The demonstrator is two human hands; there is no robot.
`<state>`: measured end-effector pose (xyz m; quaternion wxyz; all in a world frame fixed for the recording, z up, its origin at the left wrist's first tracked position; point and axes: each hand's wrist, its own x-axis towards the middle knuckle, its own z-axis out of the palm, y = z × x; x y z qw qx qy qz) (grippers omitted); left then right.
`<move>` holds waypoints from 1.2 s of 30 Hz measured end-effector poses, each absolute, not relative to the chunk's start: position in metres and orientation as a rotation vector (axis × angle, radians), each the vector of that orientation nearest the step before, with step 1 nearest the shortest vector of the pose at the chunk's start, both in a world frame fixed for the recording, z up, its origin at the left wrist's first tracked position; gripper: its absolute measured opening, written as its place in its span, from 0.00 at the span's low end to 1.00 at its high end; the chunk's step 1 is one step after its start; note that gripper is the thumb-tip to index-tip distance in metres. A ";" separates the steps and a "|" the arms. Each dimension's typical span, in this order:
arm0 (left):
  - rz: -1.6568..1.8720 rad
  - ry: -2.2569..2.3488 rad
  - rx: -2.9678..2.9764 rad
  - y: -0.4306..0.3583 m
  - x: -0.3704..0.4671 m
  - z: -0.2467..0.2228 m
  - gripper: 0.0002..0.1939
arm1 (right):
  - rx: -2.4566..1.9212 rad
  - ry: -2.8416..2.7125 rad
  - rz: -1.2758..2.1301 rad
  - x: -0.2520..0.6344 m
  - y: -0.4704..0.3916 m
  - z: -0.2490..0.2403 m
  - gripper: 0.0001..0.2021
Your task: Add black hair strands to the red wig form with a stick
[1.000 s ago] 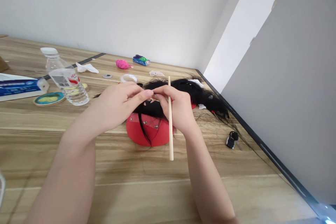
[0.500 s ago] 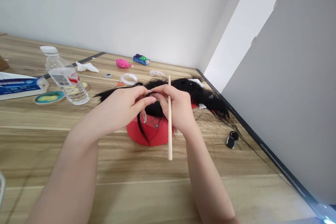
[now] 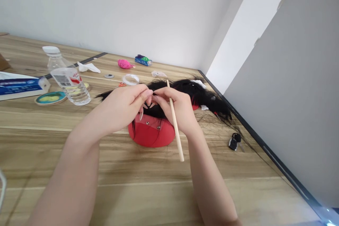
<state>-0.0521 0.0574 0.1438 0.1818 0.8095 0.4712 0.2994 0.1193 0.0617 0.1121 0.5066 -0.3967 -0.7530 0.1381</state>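
Observation:
Both my hands meet above a red base (image 3: 151, 137) with small metal studs and black hair (image 3: 156, 111) on it. My left hand (image 3: 129, 102) is closed, thumb and index fingertip pinched together at the hair; the strand between them is mostly hidden. My right hand (image 3: 177, 107) is closed too, its fingertips touching the left ones. A pale wooden stick (image 3: 176, 127) rests in my right hand, slanting down toward me. Its upper end stands above the knuckles. More black hair (image 3: 203, 95) spreads out to the right behind my hands.
To the left are a water bottle (image 3: 70, 81), a blue-and-white box (image 3: 21, 85) and a painted oval piece (image 3: 50, 97). Farther back lie a roll of clear tape (image 3: 130, 79), a pink yarn bundle (image 3: 125, 64) and a small blue packet (image 3: 143, 60). Keys (image 3: 234, 141) lie on the right.
The strand that looped down from my fingers has shifted left and shows less. My left fingertips have come closer to the right ones. The stick's lower end has swung to the right.

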 end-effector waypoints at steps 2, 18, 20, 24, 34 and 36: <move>0.901 1.320 2.318 0.058 -0.052 0.145 0.17 | -0.957 -1.816 0.386 0.118 0.060 0.113 0.06; 1.237 1.135 2.177 0.052 -0.045 0.155 0.16 | -0.931 -1.878 0.530 0.114 0.062 0.109 0.07; 1.217 1.027 2.102 0.050 -0.044 0.156 0.16 | -0.921 -1.895 0.523 0.112 0.063 0.107 0.08; 1.327 0.793 1.995 0.053 -0.042 0.153 0.17 | -0.872 -1.931 0.606 0.114 0.062 0.108 0.10; 1.493 0.760 1.898 0.058 -0.033 0.145 0.16 | -0.702 -1.870 1.074 0.121 0.053 0.120 0.10; 1.480 0.768 1.921 0.058 -0.032 0.144 0.16 | -0.731 -1.902 0.941 0.114 0.056 0.117 0.03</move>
